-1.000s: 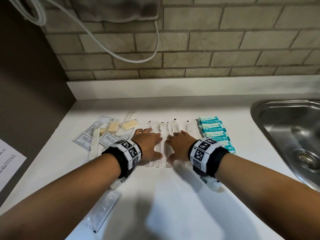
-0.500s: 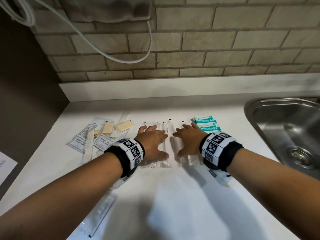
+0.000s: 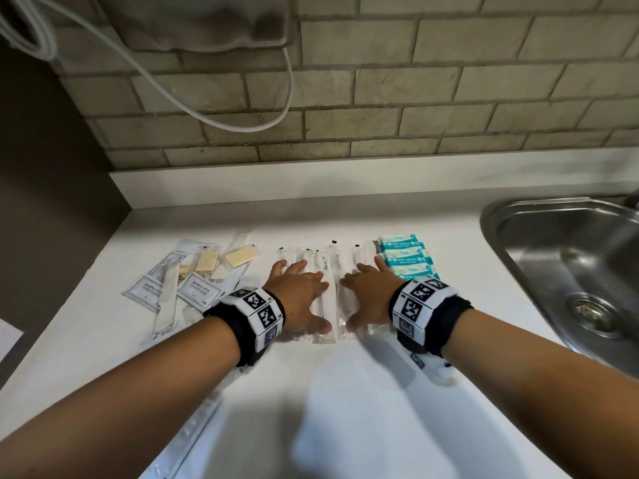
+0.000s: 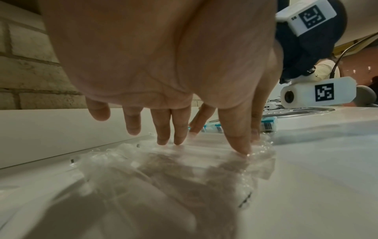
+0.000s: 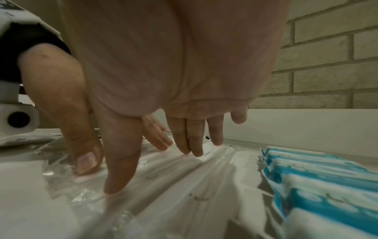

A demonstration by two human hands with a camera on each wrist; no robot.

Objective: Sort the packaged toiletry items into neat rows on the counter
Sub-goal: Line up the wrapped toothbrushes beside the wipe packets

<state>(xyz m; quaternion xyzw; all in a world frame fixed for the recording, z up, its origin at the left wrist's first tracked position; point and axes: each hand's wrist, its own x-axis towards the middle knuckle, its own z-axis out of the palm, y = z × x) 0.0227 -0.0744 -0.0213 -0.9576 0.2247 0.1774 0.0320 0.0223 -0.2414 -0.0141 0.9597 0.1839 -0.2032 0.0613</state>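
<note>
Both hands, left [image 3: 300,299] and right [image 3: 371,294], stay flat and open on the clear-wrapped toothbrush packets [image 3: 332,288]; the right has drifted toward 3 o'clock, widening the gap.

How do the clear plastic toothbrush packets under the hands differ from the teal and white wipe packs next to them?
The clear plastic toothbrush packets are long, narrow and see-through; the teal and white wipe packs are short, blocky and opaque with print. The toothbrush packets lie side by side under the left hand and right hand; the wipe packs overlap in a line running front to back, with only the right hand's outer fingers near them. Both groups lie on the white counter.
</note>
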